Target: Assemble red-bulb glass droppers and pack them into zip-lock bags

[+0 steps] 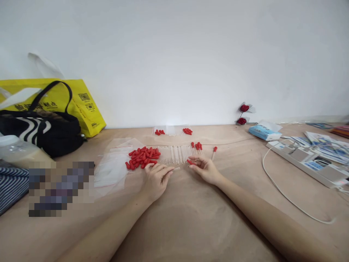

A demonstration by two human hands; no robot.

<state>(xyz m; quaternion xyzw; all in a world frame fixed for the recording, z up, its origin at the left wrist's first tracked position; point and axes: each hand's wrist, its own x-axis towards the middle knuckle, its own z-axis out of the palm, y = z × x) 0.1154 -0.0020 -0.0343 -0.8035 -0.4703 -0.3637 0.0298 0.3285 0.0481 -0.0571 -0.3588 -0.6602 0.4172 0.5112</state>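
My left hand (157, 180) pinches a thin clear dropper tube (177, 168), whose tip points right. Across a small gap, my right hand (204, 168) grips a red rubber bulb (190, 162) between thumb and fingers. Beyond my hands lies a row of clear dropper tubes (174, 154) side by side. At its left end is a heap of loose red rubber bulbs (141, 156). Several droppers with red bulbs fitted (199, 146) lie past my right hand, and one more dropper (215, 150) lies farther right.
Clear plastic bags (111, 171) lie left of the heap, and bagged red-bulb droppers (171, 131) by the wall. Farther left are a yellow bag (91, 116), a black bag (62, 127) and a bottle (21, 151). A tissue pack (264, 133) and power strip (308, 165) with cable stand right.
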